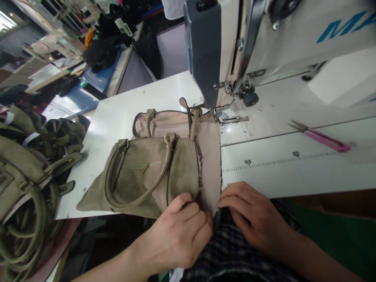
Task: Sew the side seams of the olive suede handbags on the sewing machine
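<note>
An olive-green handbag [141,164] with looped handles and a small front zipper lies on the white sewing table, its pinkish lining [209,156] spread out along the right side. The lining's far end runs under the presser foot [219,115] of the sewing machine. My left hand [185,227] is closed on the near side of the bag, thumb on the green fabric. At the near end of the lining's raw edge, my right hand [249,211] pinches the cloth. Frayed threads show between the green panel and the lining.
Pink-handled thread snips [320,135] lie on the table right of the needle, beyond a printed ruler scale [264,161]. The sewing machine [293,47] overhangs the back right. A heap of similar green bags [29,176] stands at the left edge.
</note>
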Motion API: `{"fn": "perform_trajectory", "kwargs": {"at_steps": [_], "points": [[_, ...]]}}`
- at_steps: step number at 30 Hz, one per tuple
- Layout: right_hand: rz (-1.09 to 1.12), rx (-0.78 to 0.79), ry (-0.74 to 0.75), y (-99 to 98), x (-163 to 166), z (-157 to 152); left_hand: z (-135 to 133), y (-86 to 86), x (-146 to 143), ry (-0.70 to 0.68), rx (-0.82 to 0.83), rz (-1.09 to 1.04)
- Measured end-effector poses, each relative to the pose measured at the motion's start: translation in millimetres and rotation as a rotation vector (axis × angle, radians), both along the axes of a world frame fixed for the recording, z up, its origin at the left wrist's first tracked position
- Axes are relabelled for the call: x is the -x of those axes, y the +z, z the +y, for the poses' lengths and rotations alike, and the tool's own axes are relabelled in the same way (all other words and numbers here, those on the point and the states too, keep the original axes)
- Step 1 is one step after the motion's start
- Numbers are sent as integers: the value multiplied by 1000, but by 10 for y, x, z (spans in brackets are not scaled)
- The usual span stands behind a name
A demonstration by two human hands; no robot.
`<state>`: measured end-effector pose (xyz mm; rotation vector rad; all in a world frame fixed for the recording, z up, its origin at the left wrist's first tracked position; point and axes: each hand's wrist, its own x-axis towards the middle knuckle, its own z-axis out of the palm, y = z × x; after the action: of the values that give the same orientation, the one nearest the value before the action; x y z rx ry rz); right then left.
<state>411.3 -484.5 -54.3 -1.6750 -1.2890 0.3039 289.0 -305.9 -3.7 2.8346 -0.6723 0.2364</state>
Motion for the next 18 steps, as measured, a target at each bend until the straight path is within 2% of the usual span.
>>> {"fn": "perform_trajectory", "kwargs": {"at_steps": [6,10,12,14,16,18], "points": [[-147,-59,-146,-33,73,-22,-10,-47,12,17,11,-2],[-313,-52,-121,-77,134,-3,-15,-60,18,23,25,-23],[-345,-67,-81,-92,156,32,-1,10,2,6,39,-5],[-337,-91,-30,-94,165,76,35,144,-66,-43,82,108],[-302,-75,17,-75,155,117,99,294,-215,-105,140,283],[-284,-17,89,-32,123,148,190,384,-443,-121,113,379]]}}
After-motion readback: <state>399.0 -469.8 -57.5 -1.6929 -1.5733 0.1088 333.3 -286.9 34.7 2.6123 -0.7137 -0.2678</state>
